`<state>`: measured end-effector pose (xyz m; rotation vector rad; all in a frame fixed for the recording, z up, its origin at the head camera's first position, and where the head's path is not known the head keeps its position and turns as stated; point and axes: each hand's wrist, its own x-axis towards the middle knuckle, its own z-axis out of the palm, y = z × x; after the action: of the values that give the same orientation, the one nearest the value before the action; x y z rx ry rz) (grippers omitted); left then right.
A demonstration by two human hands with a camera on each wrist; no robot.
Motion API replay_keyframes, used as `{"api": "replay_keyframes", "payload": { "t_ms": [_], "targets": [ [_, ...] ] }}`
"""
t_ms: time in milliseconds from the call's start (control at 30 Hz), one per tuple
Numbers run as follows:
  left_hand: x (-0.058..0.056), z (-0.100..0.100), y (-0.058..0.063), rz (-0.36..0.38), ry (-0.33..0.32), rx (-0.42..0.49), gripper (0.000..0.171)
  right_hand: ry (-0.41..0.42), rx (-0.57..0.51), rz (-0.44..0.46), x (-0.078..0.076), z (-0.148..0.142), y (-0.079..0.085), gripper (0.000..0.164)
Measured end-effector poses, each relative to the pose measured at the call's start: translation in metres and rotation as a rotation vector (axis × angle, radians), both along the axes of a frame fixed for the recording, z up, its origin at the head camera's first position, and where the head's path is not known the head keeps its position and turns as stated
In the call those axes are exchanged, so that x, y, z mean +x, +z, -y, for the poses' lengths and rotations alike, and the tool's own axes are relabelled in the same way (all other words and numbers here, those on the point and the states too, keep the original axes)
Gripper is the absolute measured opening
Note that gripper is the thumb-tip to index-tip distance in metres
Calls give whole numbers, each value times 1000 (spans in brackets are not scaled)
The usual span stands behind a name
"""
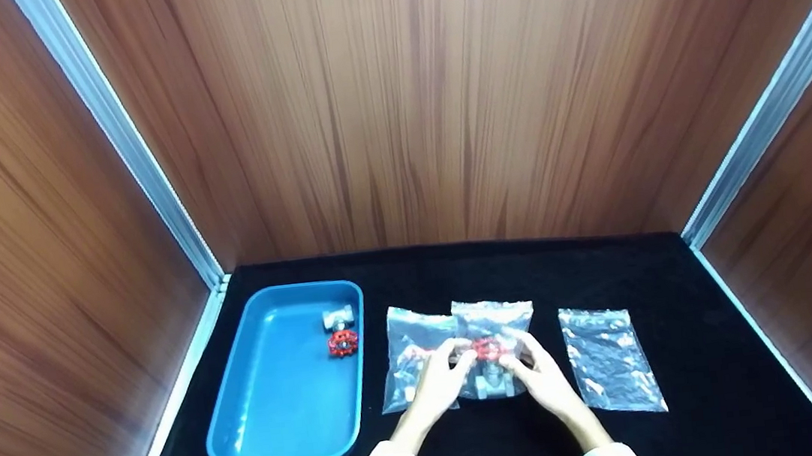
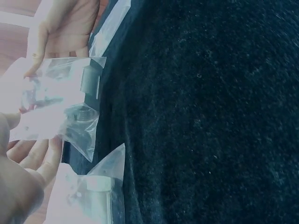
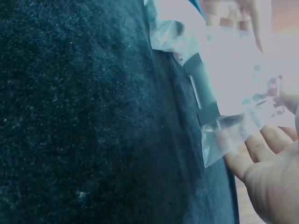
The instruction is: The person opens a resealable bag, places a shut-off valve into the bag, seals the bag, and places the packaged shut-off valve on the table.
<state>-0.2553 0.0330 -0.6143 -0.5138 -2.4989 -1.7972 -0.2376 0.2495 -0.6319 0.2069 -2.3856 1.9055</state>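
Observation:
Between both hands is a clear plastic bag (image 1: 490, 313) holding a grey metal gate valve (image 1: 495, 382) with a red handwheel, wheel end away from the person. The left hand (image 1: 438, 379) grips its left side, thumb on top and fingers beneath. On the opposite side, the right hand (image 1: 545, 378) grips it the same way. The left wrist view shows the left hand (image 2: 23, 177) below the bag's edge and the right hand (image 2: 60, 28) across. In the right wrist view, glare washes out much of the bag (image 3: 233, 88).
A second bagged valve (image 1: 401, 379) lies to the left, partly behind the left hand. A blue tray (image 1: 280, 392) at the left holds an unbagged valve with a red handwheel (image 1: 343, 343). To the right lies a flat clear bag (image 1: 612, 361) on the black cloth. Wood-grain panels (image 1: 393, 108) enclose the area.

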Motion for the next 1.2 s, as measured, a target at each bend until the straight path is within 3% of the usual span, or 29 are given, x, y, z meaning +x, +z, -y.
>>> {"api": "replay_keyframes", "payload": {
  "t_ms": [200, 567, 933, 1200],
  "targets": [
    [-3, -5, -1, 83, 6, 53, 27, -53, -18, 50, -3, 2, 2, 43],
    [-6, -14, -4, 76, 66, 13, 25, -110, -56, 131, -7, 5, 1, 31],
    [-11, -21, -9, 107, 54, -10, 26, -148, -55, 197, -10, 5, -6, 34],
    [-14, -25, -7, 164, 38, -32, 26, -161, -11, 193, -11, 2, -8, 31]
  ]
}}
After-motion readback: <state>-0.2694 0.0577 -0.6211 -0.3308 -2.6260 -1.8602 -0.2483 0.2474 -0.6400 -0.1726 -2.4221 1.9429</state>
